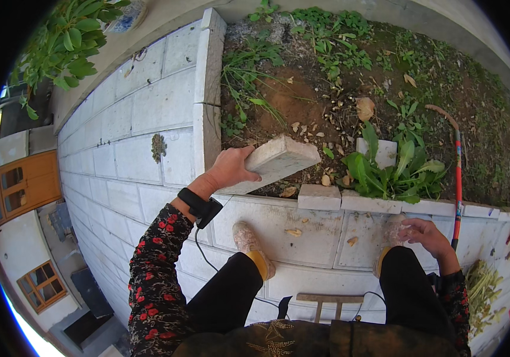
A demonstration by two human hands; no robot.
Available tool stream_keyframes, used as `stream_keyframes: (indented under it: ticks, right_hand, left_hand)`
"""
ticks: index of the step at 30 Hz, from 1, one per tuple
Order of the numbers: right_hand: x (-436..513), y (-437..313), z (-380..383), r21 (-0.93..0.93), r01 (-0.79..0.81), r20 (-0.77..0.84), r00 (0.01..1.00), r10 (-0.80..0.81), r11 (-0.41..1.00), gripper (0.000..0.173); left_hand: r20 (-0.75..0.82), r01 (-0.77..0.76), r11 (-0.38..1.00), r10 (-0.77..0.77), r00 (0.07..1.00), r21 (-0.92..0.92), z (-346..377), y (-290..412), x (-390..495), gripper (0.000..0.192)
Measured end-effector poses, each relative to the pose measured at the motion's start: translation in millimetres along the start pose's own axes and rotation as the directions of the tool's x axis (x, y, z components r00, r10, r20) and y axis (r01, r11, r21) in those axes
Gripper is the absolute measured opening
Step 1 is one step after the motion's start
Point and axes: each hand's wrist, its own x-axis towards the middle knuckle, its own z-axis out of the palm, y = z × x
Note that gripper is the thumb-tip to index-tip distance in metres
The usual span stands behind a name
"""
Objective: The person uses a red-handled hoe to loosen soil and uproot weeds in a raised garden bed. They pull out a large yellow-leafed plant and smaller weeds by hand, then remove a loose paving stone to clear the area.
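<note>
My left hand (232,168) grips the near end of a pale stone slab (281,158), fingers over its top and thumb on its side. The slab leans at the corner of a soil bed (295,89), its far end out over the dirt. Beside it, a short edging block (319,197) stands in the bed's front border. My right hand (422,234) is over my right shoe, fingers apart and holding nothing. A tool with a red handle (458,169) and a curved end lies across the border, just beyond my right hand.
A leafy green plant (395,172) grows behind the border, next to a white tile piece (382,152). Upright slabs (208,85) edge the bed's left side. White paving (281,227) lies underfoot. A wooden stool (330,298) shows beneath me. Pulled weeds (482,294) lie at right.
</note>
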Motion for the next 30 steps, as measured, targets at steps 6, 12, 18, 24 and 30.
stream_keyframes:
  ticks: [6,12,18,24,30]
  right_hand:
    - [-0.6,2.9,-0.6,0.011,0.008,0.006,1.000,-0.008,1.000,0.037]
    - [0.0,7.5,-2.2,0.020,0.018,0.014,1.000,-0.018,1.000,0.037]
    - [0.6,10.8,-2.5,0.026,0.007,0.017,1.000,-0.008,1.000,0.039]
    - [0.5,9.6,-2.2,0.013,0.001,0.006,1.000,-0.001,1.000,0.039]
    - [2.6,18.0,-4.8,0.025,0.020,0.021,1.000,-0.020,0.999,0.040]
  left_hand:
    - [0.007,0.022,1.000,-0.022,1.000,0.004,23.8,1.2,1.2,0.063]
    - [0.023,0.005,0.999,-0.006,1.000,0.039,29.3,2.4,7.1,0.060]
    - [-0.021,-0.057,0.996,0.059,0.998,0.075,37.3,4.9,11.6,0.057]
    - [0.045,-0.051,0.993,0.047,0.998,0.109,50.1,0.4,16.3,0.056]
    - [0.000,-0.099,0.985,0.100,0.995,0.140,72.0,-16.3,9.7,0.056]
